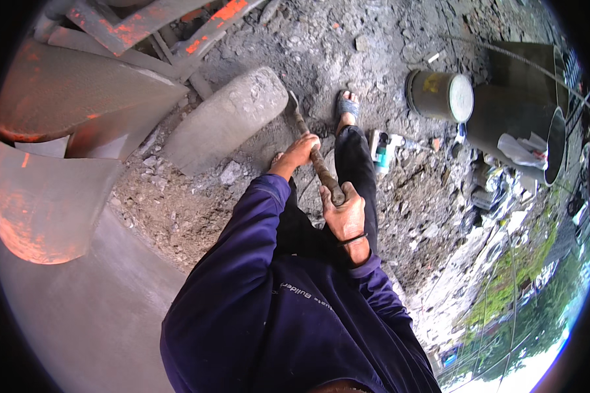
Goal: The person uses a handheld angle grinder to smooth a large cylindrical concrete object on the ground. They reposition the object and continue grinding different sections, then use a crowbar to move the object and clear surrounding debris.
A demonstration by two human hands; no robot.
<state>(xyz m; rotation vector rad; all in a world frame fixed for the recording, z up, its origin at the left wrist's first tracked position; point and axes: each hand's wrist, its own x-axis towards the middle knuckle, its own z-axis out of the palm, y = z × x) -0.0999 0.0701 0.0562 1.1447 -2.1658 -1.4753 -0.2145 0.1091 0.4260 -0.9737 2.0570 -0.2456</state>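
Observation:
My left hand is wrapped round the middle of a long, dirt-crusted handle. My right hand, with a dark band at the wrist, grips its near end. The tool's narrow metal head is down at the ground against the right end of a rough, rounded grey concrete block. My sandalled foot stands just right of the head; the other foot is mostly hidden behind the handle and my left hand.
Curved grey metal pieces with orange marks fill the left. Rubble covers the ground. A cylindrical container, large dark pipes, a bar and a teal-and-white tool lie rightward, beyond which are moss and greenery.

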